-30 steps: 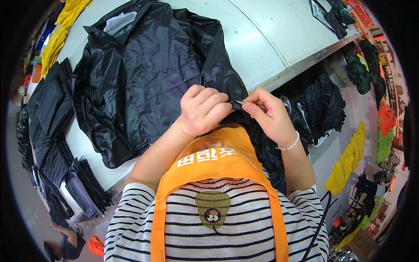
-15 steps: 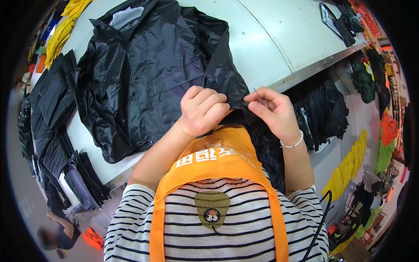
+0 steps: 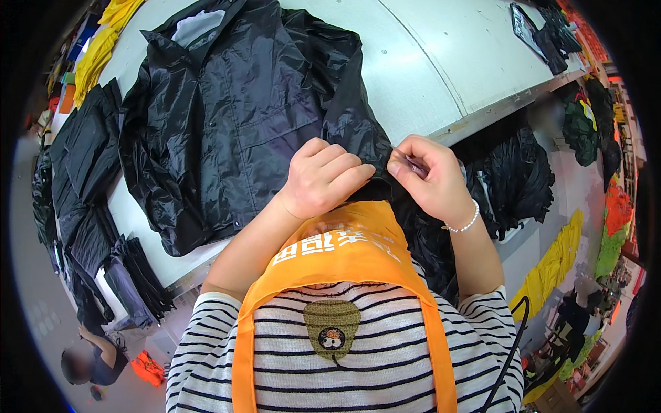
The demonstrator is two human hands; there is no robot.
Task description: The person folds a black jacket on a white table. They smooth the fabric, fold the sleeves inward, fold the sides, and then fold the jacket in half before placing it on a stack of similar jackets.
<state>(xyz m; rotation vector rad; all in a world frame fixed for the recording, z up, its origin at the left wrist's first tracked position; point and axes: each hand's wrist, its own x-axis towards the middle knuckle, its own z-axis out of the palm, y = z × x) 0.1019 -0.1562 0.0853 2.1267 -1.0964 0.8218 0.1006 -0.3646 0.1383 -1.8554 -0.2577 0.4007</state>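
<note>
A black shiny jacket (image 3: 255, 103) lies spread front up on the pale table, its collar at the far side. One sleeve (image 3: 351, 103) comes toward me along its right side, and its cuff end is at my hands. My left hand (image 3: 323, 177) is closed on the sleeve end, knuckles up; the fingertips are hidden. Just right of it, my right hand (image 3: 430, 172) is closed in a pinch around a slim, pointed metal tool (image 3: 398, 150). Most of the tool is hidden by the fingers, so its kind is unclear. Its tip points toward the sleeve end.
The table (image 3: 413, 69) has a metal-edged side at right. Folded black garments (image 3: 86, 158) lie at left, yellow cloth (image 3: 96, 58) beyond. Black garments (image 3: 516, 172) are piled at right, near yellow cloth (image 3: 551, 268). Another person (image 3: 96, 358) is at lower left.
My right hand has turned, and the tool's tip has swung left toward the sleeve end. My left hand has shifted slightly right, still closed on the sleeve.
</note>
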